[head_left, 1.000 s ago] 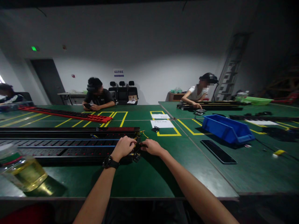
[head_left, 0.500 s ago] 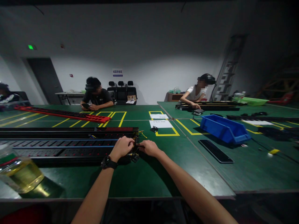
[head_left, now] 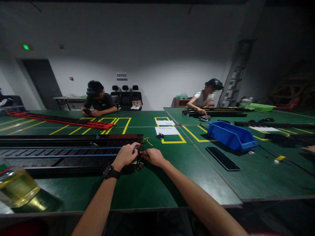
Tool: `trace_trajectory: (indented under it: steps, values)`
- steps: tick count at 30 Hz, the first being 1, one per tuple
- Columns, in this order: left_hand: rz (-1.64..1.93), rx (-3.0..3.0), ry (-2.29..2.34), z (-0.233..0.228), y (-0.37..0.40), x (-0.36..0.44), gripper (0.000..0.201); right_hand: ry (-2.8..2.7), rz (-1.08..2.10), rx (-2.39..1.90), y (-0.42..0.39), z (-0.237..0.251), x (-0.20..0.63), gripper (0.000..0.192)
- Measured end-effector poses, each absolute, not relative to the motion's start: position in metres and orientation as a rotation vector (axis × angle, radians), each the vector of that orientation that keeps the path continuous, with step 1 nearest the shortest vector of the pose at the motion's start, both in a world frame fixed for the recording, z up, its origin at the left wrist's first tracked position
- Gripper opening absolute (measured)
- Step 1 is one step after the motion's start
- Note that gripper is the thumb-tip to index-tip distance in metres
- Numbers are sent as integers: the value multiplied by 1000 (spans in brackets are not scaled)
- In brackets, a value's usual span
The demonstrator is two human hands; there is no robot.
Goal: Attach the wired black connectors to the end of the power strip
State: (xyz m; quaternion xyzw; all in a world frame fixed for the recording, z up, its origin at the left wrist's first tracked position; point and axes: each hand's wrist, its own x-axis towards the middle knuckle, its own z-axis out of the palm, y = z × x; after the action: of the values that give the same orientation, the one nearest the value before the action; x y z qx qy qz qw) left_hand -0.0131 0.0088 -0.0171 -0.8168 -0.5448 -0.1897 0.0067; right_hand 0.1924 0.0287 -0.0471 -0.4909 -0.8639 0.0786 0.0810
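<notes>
Long black slotted bars (head_left: 61,152) with small red dots and blue edge lines lie side by side at the left, their right ends under my hands. My left hand (head_left: 126,154), with a black watch on the wrist, rests at the end of the bars, its fingers curled and the index finger stretched over the end. My right hand (head_left: 154,157) comes from the right, thumb and fingertips pinched together at the same end. What sits between the fingertips is too small to name. Thin yellow wires (head_left: 148,141) stick out just beyond the bars, and a small black bracket (head_left: 139,167) hangs at their near corner.
A bottle of yellow liquid (head_left: 18,186) stands near left. Rightward are a phone (head_left: 222,158), a blue bin (head_left: 231,136) and a cable. A black bracket (head_left: 160,135) lies on paper (head_left: 169,131). A red frame (head_left: 61,122) lies behind. Two people (head_left: 100,101) sit across the table.
The view has shifted slightly, so the scene sits a little farther left. My left index finger is more raised and extended. Both hands stay at the end of the bars.
</notes>
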Motion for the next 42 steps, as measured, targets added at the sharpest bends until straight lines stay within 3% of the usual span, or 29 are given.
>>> trace_trajectory:
  steps: [42]
  values:
    - [-594,-2442,-1698,-16,4,-12,32,-2287,173,-1124,52,-71,195,30]
